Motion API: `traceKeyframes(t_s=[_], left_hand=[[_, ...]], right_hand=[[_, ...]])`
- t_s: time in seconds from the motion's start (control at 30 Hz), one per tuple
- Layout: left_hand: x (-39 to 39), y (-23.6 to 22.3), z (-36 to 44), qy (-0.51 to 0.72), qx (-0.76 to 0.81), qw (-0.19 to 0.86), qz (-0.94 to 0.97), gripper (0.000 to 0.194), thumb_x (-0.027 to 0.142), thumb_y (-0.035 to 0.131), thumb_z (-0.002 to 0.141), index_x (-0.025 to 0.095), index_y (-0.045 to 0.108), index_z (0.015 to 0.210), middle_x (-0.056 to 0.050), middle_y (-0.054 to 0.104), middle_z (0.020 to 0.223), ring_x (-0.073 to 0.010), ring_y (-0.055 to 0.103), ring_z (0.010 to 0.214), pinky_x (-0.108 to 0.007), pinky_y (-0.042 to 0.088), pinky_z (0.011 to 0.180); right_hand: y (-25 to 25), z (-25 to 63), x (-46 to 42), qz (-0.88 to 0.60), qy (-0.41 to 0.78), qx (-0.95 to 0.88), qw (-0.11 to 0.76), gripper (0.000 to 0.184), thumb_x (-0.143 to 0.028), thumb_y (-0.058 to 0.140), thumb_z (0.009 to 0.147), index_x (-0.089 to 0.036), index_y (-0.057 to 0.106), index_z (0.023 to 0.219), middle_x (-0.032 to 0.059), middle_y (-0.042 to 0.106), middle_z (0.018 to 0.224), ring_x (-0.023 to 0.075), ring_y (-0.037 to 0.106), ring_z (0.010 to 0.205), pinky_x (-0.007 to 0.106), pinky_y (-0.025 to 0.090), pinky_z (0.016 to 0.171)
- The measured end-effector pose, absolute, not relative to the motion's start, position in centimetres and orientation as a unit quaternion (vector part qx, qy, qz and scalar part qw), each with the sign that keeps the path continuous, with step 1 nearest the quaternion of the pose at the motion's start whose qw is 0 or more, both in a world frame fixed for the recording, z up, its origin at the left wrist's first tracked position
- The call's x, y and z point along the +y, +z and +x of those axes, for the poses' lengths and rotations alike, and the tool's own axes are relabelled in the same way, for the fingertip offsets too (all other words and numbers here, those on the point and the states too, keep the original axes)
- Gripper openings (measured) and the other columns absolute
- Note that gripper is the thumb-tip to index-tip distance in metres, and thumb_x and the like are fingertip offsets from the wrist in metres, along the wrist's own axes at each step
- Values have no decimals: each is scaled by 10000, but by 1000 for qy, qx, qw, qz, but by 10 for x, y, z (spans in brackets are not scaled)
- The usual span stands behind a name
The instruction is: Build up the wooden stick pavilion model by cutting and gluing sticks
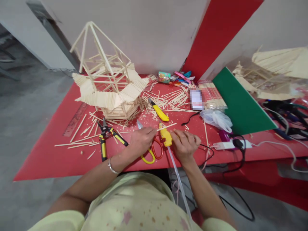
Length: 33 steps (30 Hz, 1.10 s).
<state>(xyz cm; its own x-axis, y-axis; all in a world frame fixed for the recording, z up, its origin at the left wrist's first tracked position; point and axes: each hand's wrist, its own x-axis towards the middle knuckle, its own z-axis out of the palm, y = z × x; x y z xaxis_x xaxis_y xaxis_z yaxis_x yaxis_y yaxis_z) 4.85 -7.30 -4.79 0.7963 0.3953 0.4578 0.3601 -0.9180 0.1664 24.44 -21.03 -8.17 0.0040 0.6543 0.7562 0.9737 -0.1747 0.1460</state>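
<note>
My left hand [143, 140] is closed in a pinch on one end of a thin wooden stick [171, 124]. The stick reaches right, across the nozzle end of a yellow hot glue gun [165, 136]. My right hand [185, 143] is closed at the right side of this gun, its fingers wrapped where the handle is hidden. A long translucent glue stick [178, 178] trails from the gun's rear toward my lap. Partly beneath my left hand lie scissors [157, 149] with red and yellow handles. Just beyond the gun rests a yellow utility knife [159, 110].
A model of wooden sticks [106, 86] stands back left on the red table [48, 147]. Pliers [103, 144] lie left of my hands. Loose sticks [173, 98], a phone [196, 99], a plastic bag [216, 119], a green board [243, 106] and a power strip [223, 145] are farther right.
</note>
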Motion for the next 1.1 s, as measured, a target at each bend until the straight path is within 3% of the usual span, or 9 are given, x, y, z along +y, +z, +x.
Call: traceKeyframes(t_s=[0.27, 0.7, 1.1], left_hand=[[-75, -66, 52, 251, 192, 19, 949, 226, 167, 446, 975, 182, 670, 944, -30, 602, 716, -162, 564, 663, -285, 377, 567], [-73, -72, 55, 253, 198, 26, 947, 242, 202, 433, 991, 181, 673, 1005, -41, 621, 751, -161, 575, 670, -286, 388, 573], [-72, -67, 54, 258, 206, 37, 943, 242, 205, 436, 1001, 179, 672, 951, -34, 623, 752, -162, 553, 657, -290, 368, 587]], right_hand=[[-86, 245, -217, -675, -349, -607, 233, 317, -245, 684, 898, -338, 684, 1200, -26, 776, 1005, 165, 592, 965, 398, 273, 947], [-96, 247, -218, -693, -323, -599, 238, 377, -243, 620, 928, -375, 644, 1280, -6, 769, 1022, 180, 590, 971, 418, 255, 956], [-86, 242, -215, -675, -361, -599, 236, 311, -209, 699, 871, -317, 692, 1163, -30, 775, 958, 166, 589, 920, 404, 281, 926]])
